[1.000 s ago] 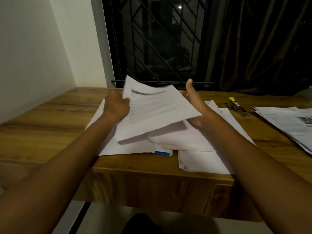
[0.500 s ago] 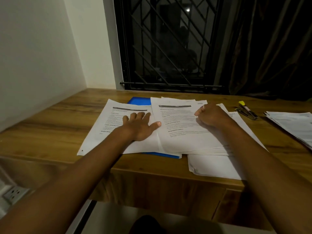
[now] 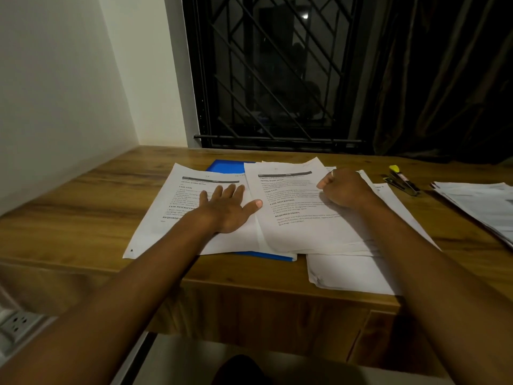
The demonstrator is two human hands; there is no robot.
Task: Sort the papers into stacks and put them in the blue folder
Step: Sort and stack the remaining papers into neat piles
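The left hand [image 3: 226, 209] lies flat, fingers spread, on a printed white sheet [image 3: 177, 207]; the right hand [image 3: 345, 187] rests curled on the neighbouring white paper stack [image 3: 299, 220], grip impossible to tell. The flat blue folder [image 3: 224, 165] lies mostly hidden beneath both.

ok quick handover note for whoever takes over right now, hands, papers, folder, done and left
Left hand open, flat on the left pile.
Right hand fingers curled, resting on the right pile; no clear pinch.
Blue folder lies under both piles.
Done: two piles side by side.
Left: front pile and far-right pile look unsorted; nothing visibly inside the folder.
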